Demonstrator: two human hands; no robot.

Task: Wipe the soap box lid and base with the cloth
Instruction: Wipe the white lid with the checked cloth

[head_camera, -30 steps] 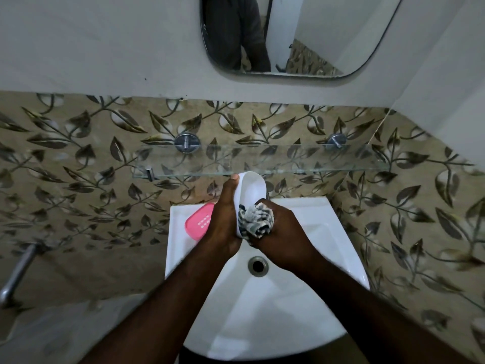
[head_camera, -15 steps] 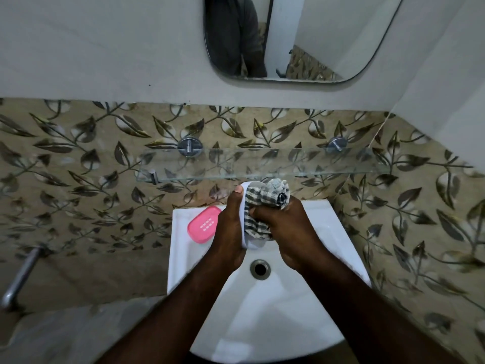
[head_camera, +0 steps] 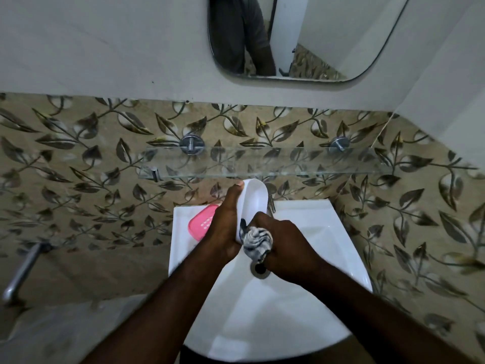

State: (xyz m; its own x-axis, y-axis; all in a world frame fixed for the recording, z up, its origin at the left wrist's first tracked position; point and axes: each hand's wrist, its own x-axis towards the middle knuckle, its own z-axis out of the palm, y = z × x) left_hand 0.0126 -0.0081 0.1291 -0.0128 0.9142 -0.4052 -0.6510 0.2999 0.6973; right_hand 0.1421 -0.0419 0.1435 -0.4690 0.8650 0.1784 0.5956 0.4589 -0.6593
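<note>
My left hand holds a white soap box part upright over the sink, thumb along its left edge. My right hand grips a bunched grey-and-white checked cloth pressed against the lower end of that white part. I cannot tell whether the white part is the lid or the base. A pink soap box part with small slots lies on the back left ledge of the sink, partly hidden behind my left hand.
The white sink has its drain just under my right hand. A tap stands behind the white part. A glass shelf hangs above, a mirror higher up. A metal pipe is at left.
My right hand has drawn the cloth from the upper end of the white part down to its lower end, uncovering the top. My left hand stays in place.
</note>
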